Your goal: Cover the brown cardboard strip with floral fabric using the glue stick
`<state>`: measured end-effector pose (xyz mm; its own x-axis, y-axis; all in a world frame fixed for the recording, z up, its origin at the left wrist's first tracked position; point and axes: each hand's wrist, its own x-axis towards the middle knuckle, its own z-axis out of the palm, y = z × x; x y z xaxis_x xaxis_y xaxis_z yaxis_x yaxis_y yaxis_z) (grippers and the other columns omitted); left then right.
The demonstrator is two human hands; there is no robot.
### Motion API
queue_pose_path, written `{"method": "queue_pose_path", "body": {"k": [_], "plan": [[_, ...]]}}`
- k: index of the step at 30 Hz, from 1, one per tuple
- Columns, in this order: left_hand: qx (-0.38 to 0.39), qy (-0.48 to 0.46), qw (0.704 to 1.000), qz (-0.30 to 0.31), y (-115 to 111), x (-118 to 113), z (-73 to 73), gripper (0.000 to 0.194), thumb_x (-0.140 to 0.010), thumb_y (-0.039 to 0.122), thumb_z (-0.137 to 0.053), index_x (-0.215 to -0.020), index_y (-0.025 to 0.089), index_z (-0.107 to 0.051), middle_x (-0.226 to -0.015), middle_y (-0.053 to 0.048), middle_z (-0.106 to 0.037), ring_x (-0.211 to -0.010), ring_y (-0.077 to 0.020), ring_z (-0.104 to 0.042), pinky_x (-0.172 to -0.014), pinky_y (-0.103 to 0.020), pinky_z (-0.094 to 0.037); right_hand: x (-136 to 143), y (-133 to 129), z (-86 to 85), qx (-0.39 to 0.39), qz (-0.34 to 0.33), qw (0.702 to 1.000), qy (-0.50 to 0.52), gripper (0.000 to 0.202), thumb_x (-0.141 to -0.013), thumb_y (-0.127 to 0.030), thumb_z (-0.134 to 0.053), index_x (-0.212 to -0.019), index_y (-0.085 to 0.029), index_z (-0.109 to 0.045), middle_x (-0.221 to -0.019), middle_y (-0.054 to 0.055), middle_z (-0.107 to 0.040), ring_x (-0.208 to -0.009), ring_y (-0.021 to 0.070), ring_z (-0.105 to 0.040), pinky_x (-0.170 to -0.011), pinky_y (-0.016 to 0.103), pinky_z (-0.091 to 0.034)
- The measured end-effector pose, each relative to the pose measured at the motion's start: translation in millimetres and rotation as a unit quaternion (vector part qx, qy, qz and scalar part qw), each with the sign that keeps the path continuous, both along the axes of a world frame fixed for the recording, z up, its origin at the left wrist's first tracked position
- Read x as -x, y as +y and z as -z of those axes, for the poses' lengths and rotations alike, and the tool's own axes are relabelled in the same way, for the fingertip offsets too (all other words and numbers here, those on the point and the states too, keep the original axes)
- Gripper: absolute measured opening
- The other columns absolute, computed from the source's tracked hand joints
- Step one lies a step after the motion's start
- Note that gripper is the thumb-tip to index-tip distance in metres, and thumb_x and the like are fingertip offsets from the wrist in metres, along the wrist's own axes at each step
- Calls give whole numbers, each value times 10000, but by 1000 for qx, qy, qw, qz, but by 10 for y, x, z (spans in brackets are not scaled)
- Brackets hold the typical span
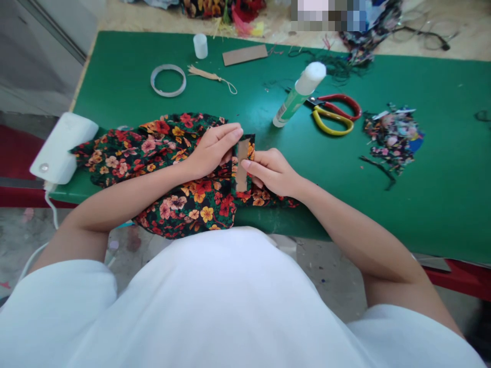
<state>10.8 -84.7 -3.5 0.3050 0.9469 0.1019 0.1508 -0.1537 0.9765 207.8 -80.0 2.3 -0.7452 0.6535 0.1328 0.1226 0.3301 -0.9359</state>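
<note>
In the head view, the only writing we can make out is on the label of the white-capped tube (294,99), a green wrap with a barcode-like patch and print too small for us to read. Our left hand (217,149) is closed over the floral cloth (203,202), its fingers close together and partly hidden; our right hand (274,173) pinches the cloth's folded band, thumb on the brown strip (242,168) lying in it. The cloth spreads along the near edge of the green tabletop (429,204), leftward to a white box (65,148) with a cord (51,202). Beyond it on the green we see a translucent ring (153,79), a white cup-like piece (200,47), a beige tassel (207,74) and a brown rectangle (244,55). Scissors (335,115) with one red and one yellow handle lie just beside the tube, and patterned scraps (393,135) are heaped to their right. Behind runs a pale wooden surface (149,19); below, a grey, speckled floor (330,278) and a red rail (466,278) show.
</note>
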Motion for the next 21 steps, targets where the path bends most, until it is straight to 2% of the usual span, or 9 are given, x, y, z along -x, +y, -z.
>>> {"method": "queue_pose_path", "body": {"k": [3,8,16,21], "plan": [[19,-10,1000,4,-9,-9,29,671,-899,878,-469,-786,216,-467,-561,70,-421,-424,-42,-425,-414,-179,-307,10,3,2,7,14,1000,10,675,-993,-769,-489,-624,-204,-499,-422,-55,-492,-404,71,-423,-473,240,-329],[24,-7,999,31,-26,-18,23,666,-828,874,-599,-838,212,-528,-575,72,-441,-434,-46,-423,-424,-195,-334,27,9,0,-3,27,999,26,675,-986,-769,-506,-620,-202,-492,-430,-55,-497,-403,63,-410,-459,232,-320],[33,15,998,44,-11,18,28,684,-828,870,-603,-955,197,-587,-677,43,-548,-484,-58,-491,-473,-209,-390,30,21,-1,-17,34,999,19,647,-998,-753,-502,-651,-206,-481,-438,-57,-490,-412,67,-402,-457,230,-298],[55,25,997,40,-13,25,21,682,-859,877,-544,-905,196,-550,-641,52,-504,-483,-58,-497,-482,-204,-397,16,20,6,-32,35,999,8,642,-1013,-735,-490,-664,-197,-511,-454,-52,-495,-432,70,-405,-466,233,-293]]}}
